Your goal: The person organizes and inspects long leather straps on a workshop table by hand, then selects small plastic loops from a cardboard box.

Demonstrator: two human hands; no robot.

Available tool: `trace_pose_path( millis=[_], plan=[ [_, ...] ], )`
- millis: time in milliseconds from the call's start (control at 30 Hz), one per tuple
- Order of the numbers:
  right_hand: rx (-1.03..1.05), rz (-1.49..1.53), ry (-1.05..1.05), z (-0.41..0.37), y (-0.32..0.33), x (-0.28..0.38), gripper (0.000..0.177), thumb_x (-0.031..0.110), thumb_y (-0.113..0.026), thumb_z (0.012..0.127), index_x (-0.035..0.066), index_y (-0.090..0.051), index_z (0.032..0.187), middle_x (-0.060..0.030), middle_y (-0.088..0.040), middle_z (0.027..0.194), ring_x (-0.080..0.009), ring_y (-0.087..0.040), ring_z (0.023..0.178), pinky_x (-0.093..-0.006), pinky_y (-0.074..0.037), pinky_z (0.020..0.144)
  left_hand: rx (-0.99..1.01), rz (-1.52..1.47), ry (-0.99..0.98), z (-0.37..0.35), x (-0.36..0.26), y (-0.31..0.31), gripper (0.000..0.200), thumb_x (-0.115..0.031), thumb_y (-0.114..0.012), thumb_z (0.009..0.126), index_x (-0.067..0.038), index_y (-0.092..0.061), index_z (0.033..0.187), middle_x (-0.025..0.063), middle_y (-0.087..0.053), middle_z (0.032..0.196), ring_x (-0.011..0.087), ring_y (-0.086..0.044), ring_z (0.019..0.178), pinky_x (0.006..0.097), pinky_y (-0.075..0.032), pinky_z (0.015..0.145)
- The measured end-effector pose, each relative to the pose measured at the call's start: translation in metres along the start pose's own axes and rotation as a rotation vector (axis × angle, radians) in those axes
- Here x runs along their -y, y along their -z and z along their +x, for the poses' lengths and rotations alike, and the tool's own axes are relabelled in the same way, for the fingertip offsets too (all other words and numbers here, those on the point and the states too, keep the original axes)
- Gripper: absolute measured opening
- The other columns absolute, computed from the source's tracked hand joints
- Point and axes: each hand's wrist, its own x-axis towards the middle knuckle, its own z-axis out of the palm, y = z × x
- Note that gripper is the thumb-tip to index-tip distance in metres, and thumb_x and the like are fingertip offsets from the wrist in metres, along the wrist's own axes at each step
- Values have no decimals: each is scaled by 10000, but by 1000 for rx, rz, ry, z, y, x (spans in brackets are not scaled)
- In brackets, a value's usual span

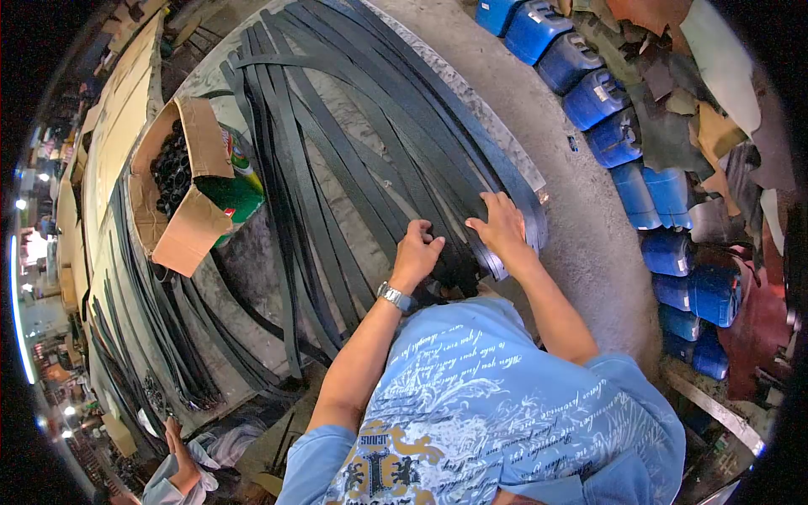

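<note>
Long black straps (337,185), which look like leather, lie lengthwise over the table in front of me, some crossing others. My left hand (416,254), with a metal watch (394,296) on its wrist, is over the near ends of the straps. Its fingers are bent, with the thumb apart from the index finger, and no strap shows between them. To its right, my right hand (502,225) rests on a stack of straps (532,220) along the table's right side, fingers and thumb spread. The strap ends between my hands are dark and partly hidden.
Left of the straps stands an open cardboard box (187,172) full of small black pieces. More black strips (160,320) lie farther left, near another person's hand (179,454). Blue jerrycans (593,99) line the floor at right, beside leather pieces (673,109).
</note>
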Motion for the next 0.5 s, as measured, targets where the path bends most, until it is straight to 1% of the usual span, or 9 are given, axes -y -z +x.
trace_pose_path(
  millis=[133, 233, 333, 433, 500],
  plan=[
    [16, 3, -3, 0, 1, -1, 577, 272, -772, 762, 55, -559, 1253, -147, -574, 1141, -341, -545, 1125, -446, -426, 937, 0, -7, 3, 1, 2, -1, 475, -214, -715, 845, 15, -520, 1212, 196, -685, 982, 325, -683, 898, 401, -525, 817],
    [18, -102, 26, 0, 7, 0, 598, 327, -749, 786, 62, -545, 1281, -149, -559, 1159, -346, -545, 1127, -473, -433, 929, -15, -54, 5, 1, 2, -3, 448, -246, -704, 854, 15, -544, 1182, 194, -693, 954, 326, -683, 902, 399, -522, 821],
    [39, 105, 23, -5, 25, 16, 591, 313, -705, 819, 36, -528, 1310, -184, -577, 1172, -392, -563, 1106, -471, -453, 942, 18, -77, -58, -1, -2, -5, 402, -332, -632, 907, 20, -593, 1096, 196, -698, 921, 336, -680, 903, 412, -514, 801],
    [105, 253, 234, -30, 31, 40, 594, 286, -670, 842, 12, -499, 1340, -227, -593, 1212, -425, -574, 1107, -466, -467, 950, -190, 37, 17, 3, -6, -2, 450, -427, -531, 964, 12, -626, 970, 166, -704, 888, 293, -679, 832, 392, -508, 740],
    [294, 304, 219, -38, 25, 48, 621, 292, -659, 857, -2, -463, 1368, -271, -578, 1257, -432, -572, 1129, -482, -463, 953, -65, -621, 281, 0, -16, 8, 508, -483, -447, 1000, -29, -615, 847, 126, -708, 913, 206, -657, 773, 341, -494, 680]
  ],
)
